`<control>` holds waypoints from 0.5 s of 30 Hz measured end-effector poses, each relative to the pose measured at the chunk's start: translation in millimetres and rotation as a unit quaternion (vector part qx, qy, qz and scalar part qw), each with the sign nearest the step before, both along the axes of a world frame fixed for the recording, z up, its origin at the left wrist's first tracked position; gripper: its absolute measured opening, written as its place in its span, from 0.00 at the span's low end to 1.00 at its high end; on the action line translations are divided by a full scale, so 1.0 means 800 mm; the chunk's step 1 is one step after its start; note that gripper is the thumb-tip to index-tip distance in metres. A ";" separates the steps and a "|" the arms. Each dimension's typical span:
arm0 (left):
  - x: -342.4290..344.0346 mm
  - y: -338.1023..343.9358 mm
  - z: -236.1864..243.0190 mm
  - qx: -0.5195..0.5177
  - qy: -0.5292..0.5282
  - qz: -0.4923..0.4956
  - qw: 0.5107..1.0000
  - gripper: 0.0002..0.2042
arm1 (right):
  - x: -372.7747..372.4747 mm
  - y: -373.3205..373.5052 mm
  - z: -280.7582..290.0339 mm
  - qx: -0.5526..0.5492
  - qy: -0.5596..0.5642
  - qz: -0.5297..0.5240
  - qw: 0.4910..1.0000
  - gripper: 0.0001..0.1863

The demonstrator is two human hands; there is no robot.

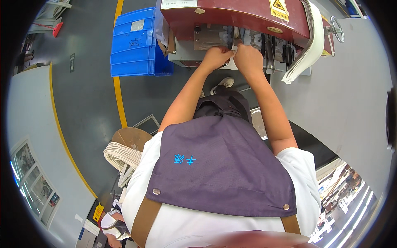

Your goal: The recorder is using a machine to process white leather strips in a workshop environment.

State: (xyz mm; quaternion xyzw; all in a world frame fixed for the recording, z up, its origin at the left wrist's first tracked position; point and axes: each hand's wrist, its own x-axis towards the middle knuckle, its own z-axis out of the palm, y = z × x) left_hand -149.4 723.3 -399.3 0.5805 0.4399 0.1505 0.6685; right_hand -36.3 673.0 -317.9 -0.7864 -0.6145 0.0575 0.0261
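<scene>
Both my hands are at the front opening of a dark red machine (231, 14), close together. My left hand (217, 58) is closed, thumb and fingers pinched on a small white strip (234, 48) at the opening. Against it on the right, my right hand (248, 60) is curled shut with its knuckles up, also at the strip. The fingertips and most of the strip are hidden behind the hands. Metal guides and dark rollers (285, 51) line the opening to the right of my hands. A bundle of long white strips (316, 37) drapes over the machine's right side.
A blue plastic crate (134, 45) stands left of the machine. A metal handwheel (337, 29) sticks out at its right end. Coiled off-white cord-like material (122, 155) rests on a brown round top (130, 138) behind my left side. Another person (113, 223) is at the lower left.
</scene>
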 end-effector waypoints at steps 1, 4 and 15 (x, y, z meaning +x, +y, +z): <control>0.001 0.001 -0.002 0.001 -0.001 -0.001 1.000 0.13 | 0.001 0.002 -0.003 0.001 -0.001 -0.001 1.000 0.11; 0.002 0.001 -0.002 -0.007 -0.003 0.003 1.000 0.13 | 0.002 0.003 -0.003 -0.001 -0.003 0.013 1.000 0.10; -0.001 -0.011 -0.001 0.012 0.008 -0.002 1.000 0.15 | 0.021 0.023 -0.014 -0.022 -0.008 0.003 1.000 0.08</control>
